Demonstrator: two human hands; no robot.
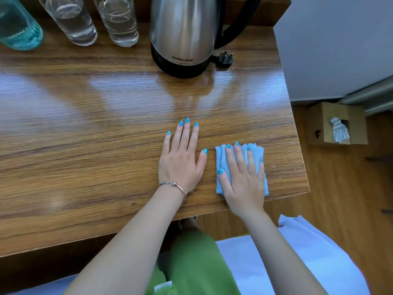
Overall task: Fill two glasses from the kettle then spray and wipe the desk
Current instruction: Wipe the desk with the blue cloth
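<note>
My right hand presses flat on a folded light blue cloth near the right front corner of the wooden desk. My left hand lies flat on the bare desk just left of the cloth, fingers together, holding nothing. At the back stands a steel kettle on its black base. Left of it stand two clear glasses, both holding water. A teal bottle is at the far left, its top cut off by the frame.
A black plug lies on the desk right of the kettle. Beyond the desk's right edge, a cardboard box with a striped cloth in it sits on the wooden floor. A white bed edge is by my right arm.
</note>
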